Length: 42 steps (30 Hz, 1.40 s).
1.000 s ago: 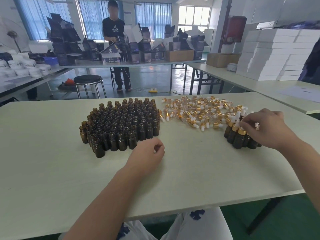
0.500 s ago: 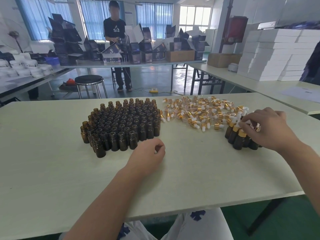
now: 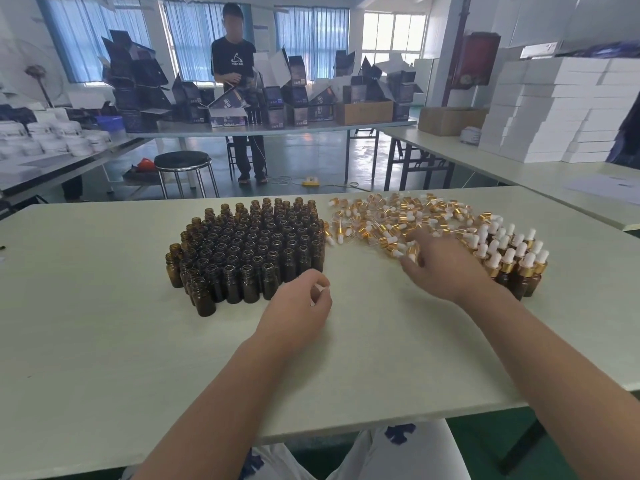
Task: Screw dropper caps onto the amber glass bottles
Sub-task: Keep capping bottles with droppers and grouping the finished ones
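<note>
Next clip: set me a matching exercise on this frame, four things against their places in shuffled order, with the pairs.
Things
1. open amber bottles
2. loose dropper caps
3. capped bottles
4. right hand

Places
A. standing in a small group at the far right
B. stretched out to the heap's near edge
C. packed block, left of centre
D. scattered heap between the two bottle groups

Pairs: 1-C, 2-D, 3-A, 4-B

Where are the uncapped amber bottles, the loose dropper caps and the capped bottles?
uncapped amber bottles [image 3: 249,247], head view, on the bottle mouths in the middle of the cluster.
loose dropper caps [image 3: 381,213], head view, middle of the scattered pile.
capped bottles [image 3: 516,268], head view, caps near the group's front.
</note>
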Available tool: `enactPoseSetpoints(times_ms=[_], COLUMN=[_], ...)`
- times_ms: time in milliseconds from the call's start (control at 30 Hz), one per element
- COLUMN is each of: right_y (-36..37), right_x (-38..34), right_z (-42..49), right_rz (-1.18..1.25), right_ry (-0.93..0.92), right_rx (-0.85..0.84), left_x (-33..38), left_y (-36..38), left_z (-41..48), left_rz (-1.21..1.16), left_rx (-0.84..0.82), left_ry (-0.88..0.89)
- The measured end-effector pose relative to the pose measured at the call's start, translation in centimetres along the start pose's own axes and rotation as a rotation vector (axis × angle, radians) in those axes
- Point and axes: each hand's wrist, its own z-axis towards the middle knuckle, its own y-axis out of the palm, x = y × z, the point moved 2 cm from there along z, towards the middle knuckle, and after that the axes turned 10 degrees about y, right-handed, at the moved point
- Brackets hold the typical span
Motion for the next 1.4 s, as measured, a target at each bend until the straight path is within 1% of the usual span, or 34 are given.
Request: enactPoseSetpoints(times_ms=[100,200,333,467,567,667,833,1067,1267,1400], right_y=[2.2,3.3,4.0,4.4,5.0,5.2,5.3,4.4,3.7,3.5], right_x=[-0.8,-1.6,-2.4,-2.9,-2.4,-1.7,-1.2,-0.8,-0.4,-0.3], right_z=[1.7,3.0,4.0,4.2,4.1,4.0,3.9,3.5,3.1,2.9], right_rz=[-0.108,-0.105,-0.149,-0.151,-0.103,-0.070,-0.011,0.171,0.284,0.377], right_ry=[0.185,0.306,0.365,0.410,0.437,0.389,0.352,0.371,0.384,0.372], right_rx=[-0.159,-0.204,-0.223,-0.223,-0.179,-0.129,-0.060,0.079,0.199,0.240], left_x=[0.3,0.5,0.4,0.4,0.4,0.4,0.1,-0.1,0.2,-0.2], left_y=[-0.2,-0.4,-0.6,-1.0,-1.3,-1.5,-1.3,-1.2,-0.6,-0.8], left_z=[0.0,0.0,0.0,0.1,0.2,0.3,0.4,0.5,0.5,0.5], left_rz=[-0.031,-0.069,-0.117,-0.143,-0.147,-0.162,-0.171,-0.221,-0.256,-0.260], left_rx=[0.019,0.052,0.129,0.247,0.312,0.348,0.370,0.370,0.278,0.313], left_ry=[-0.020,-0.053,-0.094,-0.156,-0.224,-0.301,-0.364,-0.368,-0.322,-0.360])
